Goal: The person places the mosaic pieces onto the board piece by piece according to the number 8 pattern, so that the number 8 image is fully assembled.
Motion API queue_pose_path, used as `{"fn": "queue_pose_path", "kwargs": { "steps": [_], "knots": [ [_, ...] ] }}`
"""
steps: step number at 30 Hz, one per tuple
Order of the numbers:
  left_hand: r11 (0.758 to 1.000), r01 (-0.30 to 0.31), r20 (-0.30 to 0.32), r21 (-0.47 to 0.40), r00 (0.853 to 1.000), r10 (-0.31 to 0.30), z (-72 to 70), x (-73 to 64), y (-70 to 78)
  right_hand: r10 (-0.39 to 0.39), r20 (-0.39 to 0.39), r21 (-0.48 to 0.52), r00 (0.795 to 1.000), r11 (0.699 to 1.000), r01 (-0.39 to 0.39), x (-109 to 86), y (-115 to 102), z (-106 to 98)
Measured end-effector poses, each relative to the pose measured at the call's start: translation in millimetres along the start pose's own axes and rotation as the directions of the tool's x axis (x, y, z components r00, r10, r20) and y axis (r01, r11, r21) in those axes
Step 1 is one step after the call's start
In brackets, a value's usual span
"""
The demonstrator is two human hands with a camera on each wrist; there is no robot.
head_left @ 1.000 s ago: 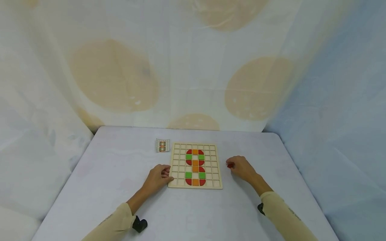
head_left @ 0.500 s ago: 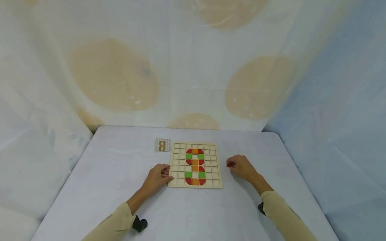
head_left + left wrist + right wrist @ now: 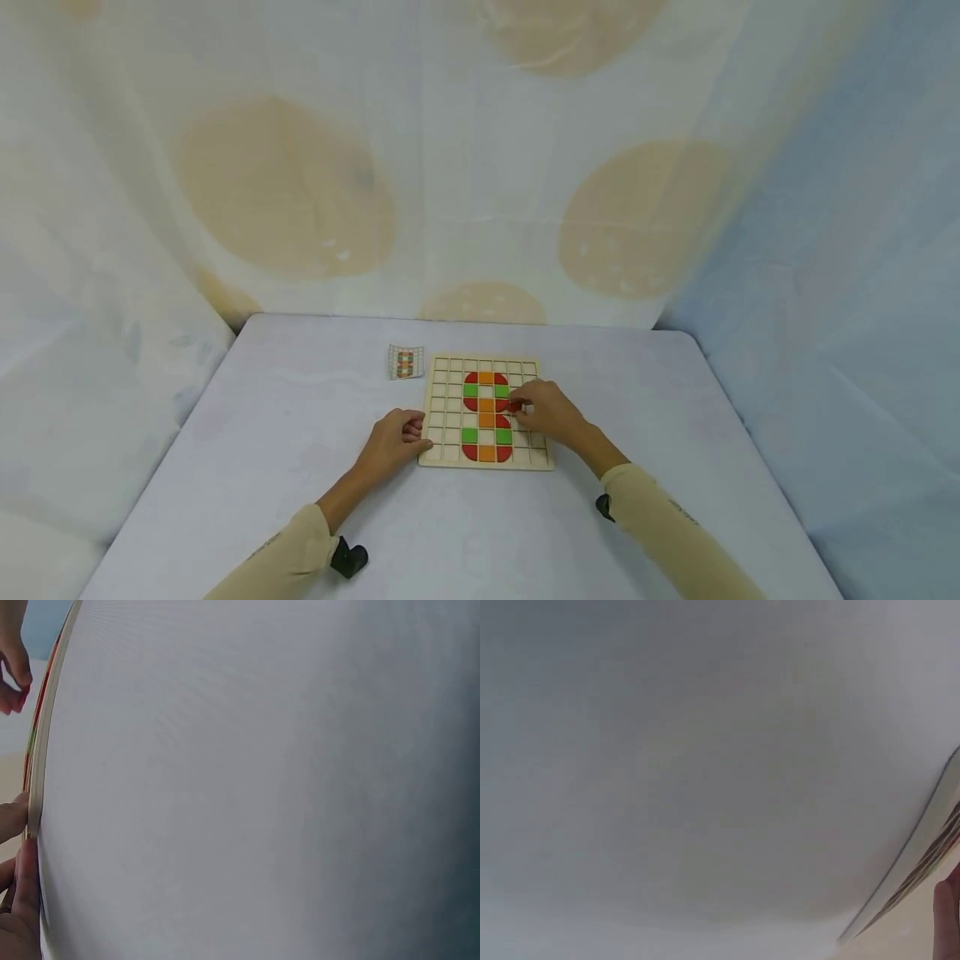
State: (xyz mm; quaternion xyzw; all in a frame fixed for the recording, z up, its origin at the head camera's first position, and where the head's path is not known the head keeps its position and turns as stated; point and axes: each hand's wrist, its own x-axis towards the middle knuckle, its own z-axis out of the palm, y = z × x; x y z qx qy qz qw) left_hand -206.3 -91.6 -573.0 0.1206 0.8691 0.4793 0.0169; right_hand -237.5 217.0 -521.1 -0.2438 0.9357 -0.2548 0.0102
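Note:
A square wooden grid board [image 3: 452, 392] lies flat on the table. Red rounded tiles [image 3: 470, 453] and green and orange square tiles [image 3: 487, 421] form an upright figure in its middle columns. My left hand [image 3: 390, 442] holds the board's left edge between thumb and fingers; the left wrist view shows these fingers [image 3: 26, 877] against the rim. Over the right half of the board, my right hand [image 3: 551, 410] pinches a small red tile [image 3: 23, 697] at its fingertips. Just left of the lower-middle orange tile is a bare cell. In the right wrist view, only a fingertip appears beside the board's edge.
A small pattern card [image 3: 406, 362] with a printed grid and a similar coloured figure lies just beyond the board's upper left corner. The white table [image 3: 480, 533] is bounded by hanging cloth [image 3: 465, 208] at the back and sides. Black straps [image 3: 348, 557] sit at both sleeves.
My right hand has moved left, from the table beside the board to above its right half, carrying the red tile. My left hand stays on the board's edge.

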Motion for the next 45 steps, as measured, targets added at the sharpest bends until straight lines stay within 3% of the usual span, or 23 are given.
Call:
{"fn": "queue_pose_path", "kwargs": {
  "steps": [8, 16, 21, 31, 34, 37, 40, 43, 45],
  "knots": [
    [1.0, 0.008, 0.005, 0.0, 1.0, -0.008, 0.2, 4.3, -1.1, -0.186, 0.074, -0.03, 0.98, 0.982, 0.189, 19.6, -28, 23],
    [1.0, -0.008, 0.0, -0.001, 1.0, 0.008, 1.3, 3.5, -1.1, -0.145, 0.12, -0.052, 0.982, 0.987, 0.153, 32.4, -42, 30],
    [1.0, 0.001, 0.0, 0.007, 1.0, -0.001, -0.1, 2.5, -1.4, -0.172, 0.11, -0.067, 0.979, 0.981, 0.18, 35.9, -42, 36],
    [1.0, -0.018, 0.002, 0.015, 1.0, 0.018, 0.9, 2.6, -1.0, -0.174, 0.182, -0.158, 0.968, 0.966, 0.204, 29.1, -45, 34],
    [0.999, -0.021, 0.01, 0.028, 1.0, 0.021, -0.1, 3.8, 2.4, -0.193, 0.185, -0.14, 0.964, 0.965, 0.22, 25.6, -44, 28],
    [0.998, 0.013, 0.041, 0.055, 0.999, -0.016, -4.0, 5.7, 5.5, -0.225, 0.108, -0.094, 0.968, 0.967, 0.235, 23.0, -41, 21],
    [0.994, 0.023, 0.053, 0.105, 0.998, -0.028, -10.5, 10.9, 10.0, -0.24, -0.081, -0.084, 0.967, 0.969, 0.233, 21.1, -35, 9],
    [0.975, -0.031, 0.029, 0.221, 0.999, 0.025, -16.5, 19.5, 14.0, -0.197, -0.26, -0.134, 0.945, 0.977, 0.167, 18.3, -29, -4],
    [0.94, -0.093, 0.018, 0.328, 0.996, 0.092, -19.3, 25.8, 15.6, -0.143, -0.302, -0.175, 0.943, 0.98, 0.093, 15.2, -25, -9]
  ]
}}
